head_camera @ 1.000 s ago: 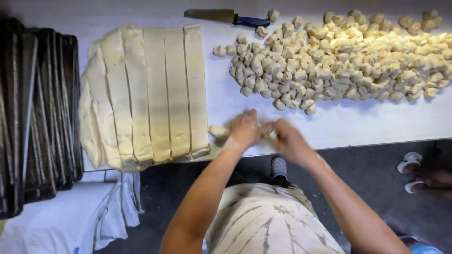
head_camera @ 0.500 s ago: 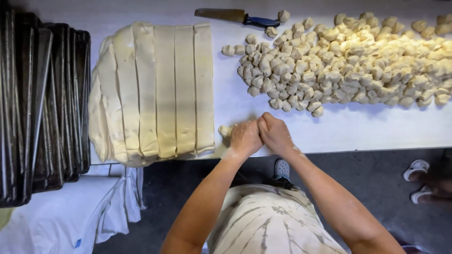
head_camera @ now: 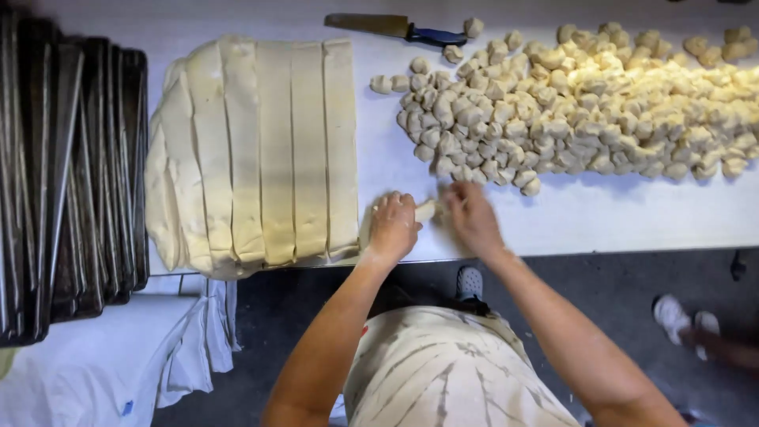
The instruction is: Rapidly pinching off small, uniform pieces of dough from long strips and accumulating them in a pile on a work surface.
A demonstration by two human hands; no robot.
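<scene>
left hand (head_camera: 393, 225): closed around one end of a dough strip (head_camera: 425, 210), at the near edge of the white surface (head_camera: 601, 213)
right hand (head_camera: 472, 217): fingers pinching the strip's other end
dough strip: short, pale, lying between both hands
cut dough slab (head_camera: 261, 150): just left of the hands, sliced into long bands
dough pieces (head_camera: 585, 103): heaped far right
knife (head_camera: 395, 28): far edge
trays (head_camera: 67, 174): dark stack, far left

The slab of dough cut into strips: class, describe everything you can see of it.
The slab of dough is pale cream, soft-looking and smooth, lying flat on the white table. Lengthwise cuts divide it into about six long strips that lie side by side. Its left side is rounded and uneven, and its near end droops over the table edge. The left hand rests just beside its right strip.
</scene>
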